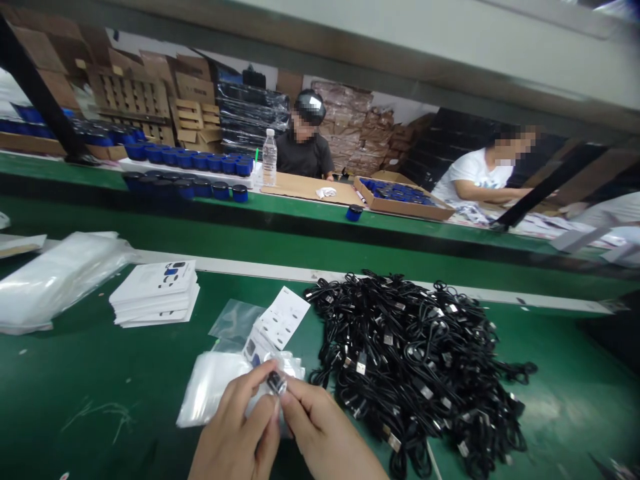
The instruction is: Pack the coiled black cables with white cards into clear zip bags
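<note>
White leaflet (276, 319), print unreadable

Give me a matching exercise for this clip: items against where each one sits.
Items:
1 heap of black cables
2 stack of white printed cards
3 clear water bottle
4 small dark cylinder

Places:
A pinched by left hand and right hand
B far bench, beside blue-topped tubs
C near bench, beside clear plastic bags
D near bench, right of hands

Pairs: 1D, 2C, 3B, 4A
</note>
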The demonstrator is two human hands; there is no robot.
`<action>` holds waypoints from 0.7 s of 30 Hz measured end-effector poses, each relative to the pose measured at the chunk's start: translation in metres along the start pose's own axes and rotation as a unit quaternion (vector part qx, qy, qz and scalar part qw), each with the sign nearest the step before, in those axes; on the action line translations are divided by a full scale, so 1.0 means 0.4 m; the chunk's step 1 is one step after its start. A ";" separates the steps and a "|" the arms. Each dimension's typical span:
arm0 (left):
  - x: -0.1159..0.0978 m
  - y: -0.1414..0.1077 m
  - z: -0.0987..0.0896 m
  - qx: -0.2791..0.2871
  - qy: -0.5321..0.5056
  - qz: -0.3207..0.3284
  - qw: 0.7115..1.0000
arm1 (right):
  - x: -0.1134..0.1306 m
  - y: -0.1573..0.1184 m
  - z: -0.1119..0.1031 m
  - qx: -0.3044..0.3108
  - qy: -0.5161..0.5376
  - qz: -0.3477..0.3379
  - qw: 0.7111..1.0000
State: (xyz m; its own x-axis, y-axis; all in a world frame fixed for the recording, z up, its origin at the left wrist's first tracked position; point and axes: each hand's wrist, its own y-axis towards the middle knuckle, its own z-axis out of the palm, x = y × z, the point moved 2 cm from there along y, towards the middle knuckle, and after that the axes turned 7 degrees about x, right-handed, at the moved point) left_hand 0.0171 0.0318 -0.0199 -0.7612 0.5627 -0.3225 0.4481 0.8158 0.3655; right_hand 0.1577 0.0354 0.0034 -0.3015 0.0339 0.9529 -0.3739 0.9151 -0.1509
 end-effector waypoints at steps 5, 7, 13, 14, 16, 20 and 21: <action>-0.013 0.007 -0.009 0.001 0.013 0.042 0.999 | 0.002 -0.038 -0.038 0.063 0.103 0.000 0.993; -0.018 0.010 -0.011 -0.009 0.000 0.026 1.000 | -0.004 -0.042 -0.049 0.081 0.157 -0.002 0.984; -0.032 0.009 0.001 -0.007 -0.025 0.022 0.999 | -0.040 -0.020 -0.034 0.023 0.201 0.060 0.977; -0.032 0.009 0.003 -0.006 -0.026 0.020 0.999 | -0.047 -0.017 -0.028 -0.003 0.203 0.069 0.977; -0.032 0.009 0.003 -0.006 -0.031 0.013 0.999 | -0.053 -0.016 -0.020 -0.041 0.210 0.056 0.975; -0.032 0.011 -0.006 -0.012 -0.035 -0.003 0.999 | -0.033 -0.024 -0.023 -0.026 0.192 -0.052 0.980; -0.034 0.012 -0.008 -0.015 -0.036 -0.005 0.999 | -0.027 -0.027 -0.026 -0.024 0.155 -0.061 0.986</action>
State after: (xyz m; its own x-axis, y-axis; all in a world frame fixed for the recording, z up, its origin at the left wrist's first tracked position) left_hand 0.0280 0.0277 -0.0109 -0.7291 0.5638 -0.3880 0.4254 0.8174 0.3885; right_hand 0.1742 0.0293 -0.0026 0.0281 0.0358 0.9990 -0.3470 0.9376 -0.0238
